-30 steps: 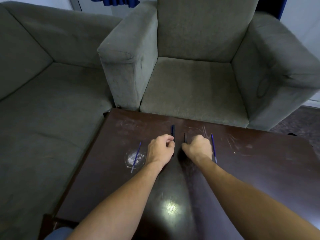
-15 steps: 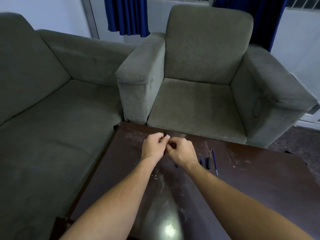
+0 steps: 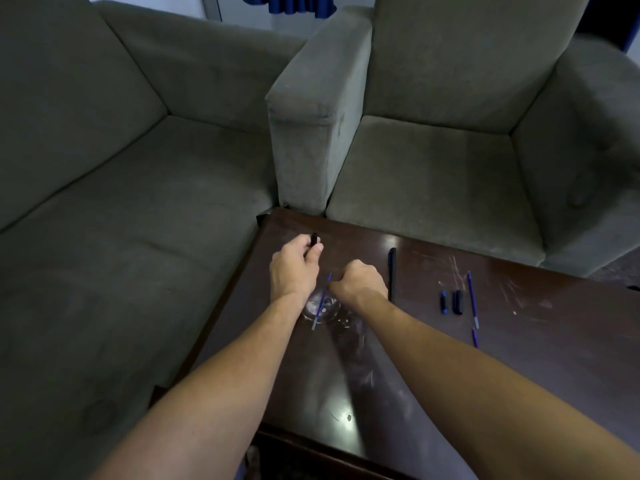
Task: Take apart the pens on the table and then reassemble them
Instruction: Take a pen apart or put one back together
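Big grey sofa [image 3: 121,202] fills the left of the frame, matching armchair [image 3: 450,150] upper right, and the dark scratched table [image 3: 519,375] runs across the lower right. Both bare forearms reach in from the bottom. The left hand [image 3: 294,265], centre frame, is curled tight around a small black pen piece [image 3: 314,239] that pokes out above the knuckles. The right hand [image 3: 356,284], just beside it, is closed on the upper end of a thin blue refill [image 3: 321,301] that slants down over a pale smudge on the table; whether the refill's lower end touches the wood, I cannot tell. Just right of that hand lies a black pen barrel [image 3: 392,271], flat. Further right, two short caps [image 3: 450,302] side by side, then another blue refill [image 3: 473,299].

These parts look feather-light and slick. The refill will likely flex, so pinch it near the end and push straight. The barrel is stiff; hold it mid-length.
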